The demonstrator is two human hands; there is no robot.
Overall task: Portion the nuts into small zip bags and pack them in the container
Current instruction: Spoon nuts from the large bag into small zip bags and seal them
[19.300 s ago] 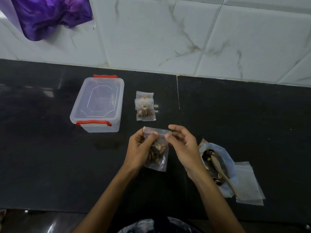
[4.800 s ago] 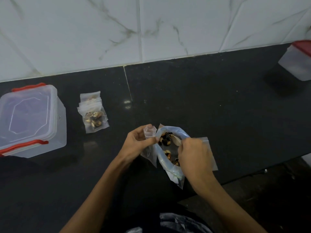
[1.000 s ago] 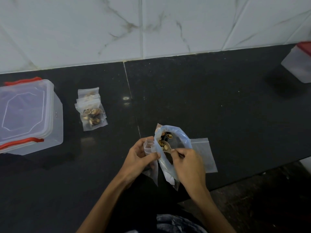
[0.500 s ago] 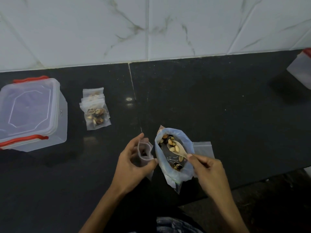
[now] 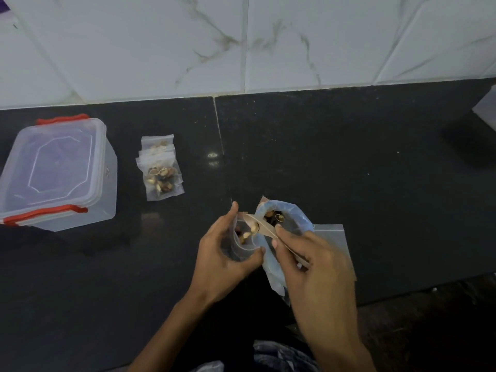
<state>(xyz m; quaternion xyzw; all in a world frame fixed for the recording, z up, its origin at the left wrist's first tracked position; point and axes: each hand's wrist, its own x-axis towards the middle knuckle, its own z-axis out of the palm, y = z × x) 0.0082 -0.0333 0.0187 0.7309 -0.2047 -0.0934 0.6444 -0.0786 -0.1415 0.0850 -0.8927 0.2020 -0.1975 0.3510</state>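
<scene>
On the black table [image 5: 349, 162], largest first: a clear container [image 5: 57, 173] with red clasps sits at far left, lid on. Just right of it lies a stack of filled zip bags [image 5: 160, 170]. Near the front edge stands the open nut bag [image 5: 290, 218], touching flat empty bags [image 5: 332, 237]. The left hand [image 5: 222, 253] has its grip curled round a small zip bag [image 5: 243, 237], held open. The right hand [image 5: 314, 267] pinches a spoon [image 5: 260, 225], tipping nuts [image 5: 245, 232] into it.
</scene>
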